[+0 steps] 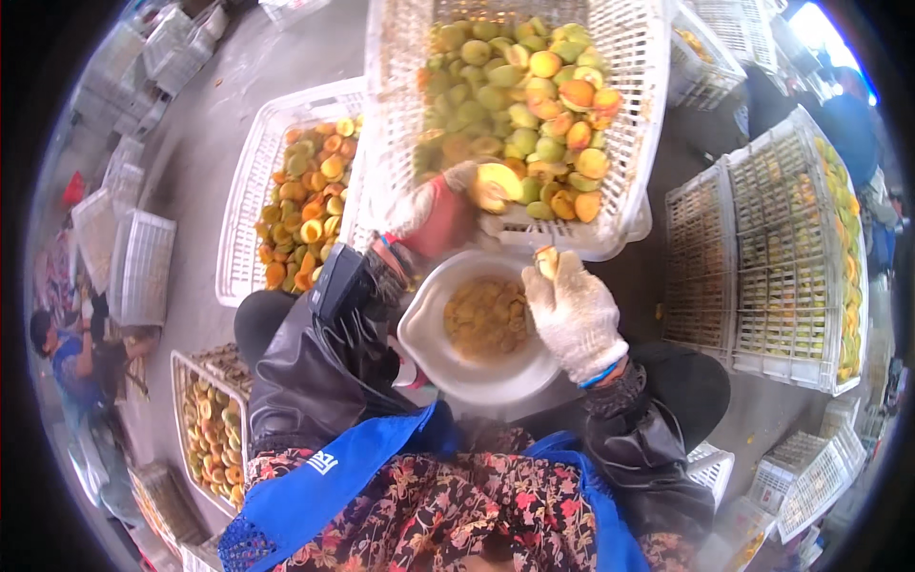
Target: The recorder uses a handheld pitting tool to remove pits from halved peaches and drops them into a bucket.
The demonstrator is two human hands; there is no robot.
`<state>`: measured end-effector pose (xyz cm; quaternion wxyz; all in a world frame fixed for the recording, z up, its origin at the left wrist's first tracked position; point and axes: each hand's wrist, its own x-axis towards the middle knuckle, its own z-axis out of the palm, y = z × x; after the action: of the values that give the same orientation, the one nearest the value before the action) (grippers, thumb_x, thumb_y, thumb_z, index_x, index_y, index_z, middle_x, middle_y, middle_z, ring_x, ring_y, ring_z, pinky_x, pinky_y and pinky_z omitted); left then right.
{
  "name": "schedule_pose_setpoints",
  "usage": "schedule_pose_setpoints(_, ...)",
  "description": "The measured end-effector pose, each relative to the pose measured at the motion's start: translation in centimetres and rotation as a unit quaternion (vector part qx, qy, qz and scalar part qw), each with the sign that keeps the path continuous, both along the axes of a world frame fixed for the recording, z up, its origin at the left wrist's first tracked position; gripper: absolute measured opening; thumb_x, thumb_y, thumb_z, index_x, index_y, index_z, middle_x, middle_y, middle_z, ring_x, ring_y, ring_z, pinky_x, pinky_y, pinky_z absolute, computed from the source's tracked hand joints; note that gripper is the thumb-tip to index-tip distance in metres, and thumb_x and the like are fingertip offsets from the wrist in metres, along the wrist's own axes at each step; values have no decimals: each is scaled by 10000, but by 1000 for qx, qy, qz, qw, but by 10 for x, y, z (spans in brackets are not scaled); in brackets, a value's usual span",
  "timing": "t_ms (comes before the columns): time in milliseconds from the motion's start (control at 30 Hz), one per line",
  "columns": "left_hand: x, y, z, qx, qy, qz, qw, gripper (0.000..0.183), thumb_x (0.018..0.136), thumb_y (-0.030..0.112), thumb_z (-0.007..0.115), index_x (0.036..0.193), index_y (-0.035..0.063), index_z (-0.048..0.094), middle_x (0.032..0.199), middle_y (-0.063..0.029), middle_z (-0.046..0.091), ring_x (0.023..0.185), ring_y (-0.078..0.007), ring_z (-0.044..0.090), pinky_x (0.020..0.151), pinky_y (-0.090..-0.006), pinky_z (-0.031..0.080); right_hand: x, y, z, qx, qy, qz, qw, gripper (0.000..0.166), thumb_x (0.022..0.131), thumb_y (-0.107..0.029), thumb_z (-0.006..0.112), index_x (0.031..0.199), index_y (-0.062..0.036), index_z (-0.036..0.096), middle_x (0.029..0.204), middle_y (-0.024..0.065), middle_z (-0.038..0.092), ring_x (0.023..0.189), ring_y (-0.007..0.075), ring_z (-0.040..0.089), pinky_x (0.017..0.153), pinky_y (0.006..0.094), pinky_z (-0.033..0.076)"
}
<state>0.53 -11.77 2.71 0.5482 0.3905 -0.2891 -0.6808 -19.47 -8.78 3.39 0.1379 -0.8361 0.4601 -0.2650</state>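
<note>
My left hand (443,214), in a white glove with a red palm, is blurred and grips a yellow stone fruit (498,187) with a cut-looking face. It is at the near edge of a large white plastic crate (643,136) of green, yellow and reddish stone fruit. Below it, a white plastic basin (436,350) between my knees contains brownish fruit stones (486,318). Over the basin's right rim, my right hand (575,311), in a white knit glove, pinches a small yellowish object (547,261) with a reddish edge. I cannot tell exactly what it is.
A lower white crate (239,214) of halved fruit stands left of the large crate. Another fruit-filled crate (179,407) is at lower left. Tall full crates (729,264) stand on the right. A person in blue (75,365) is at far left; stacked crates (143,268) line that side.
</note>
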Motion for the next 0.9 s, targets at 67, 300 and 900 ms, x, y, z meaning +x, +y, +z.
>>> schedule_pose_setpoints(67, -3, 29, 7, 1, 149, 15, 989, 365, 976, 360, 445, 1114, 52, 584, 946, -74, 669, 924, -186, 614, 786, -332, 503, 9, 6, 4, -24, -7, 19, 1000, 255, 821, -247, 667, 860, -34, 531, 613, 163, 558, 577, 365, 581, 510, 439, 473)
schedule_pose_setpoints(300, 4, 92, 3, 19, -137, 86, 987, 382, 982, 377, 390, 1083, 55, 569, 729, 23, 537, 592, -71, 473, 499, -226, 379, 29, 29, 3, -210, -55, 154, 964, 283, 833, -240, 658, 938, -1, 550, 665, 161, 574, 612, 369, 577, 528, 438, 466)
schedule_pose_setpoints(900, 9, 101, -58, -137, -328, 171, 919, 369, 1004, 175, 263, 1247, 16, 491, 1099, -94, 616, 933, -164, 596, 771, -298, 489, 33, 35, -26, -181, 75, 217, 956, 176, 831, -127, 607, 999, -77, 623, 888, 152, 596, 781, 341, 589, 669, 454, 489)
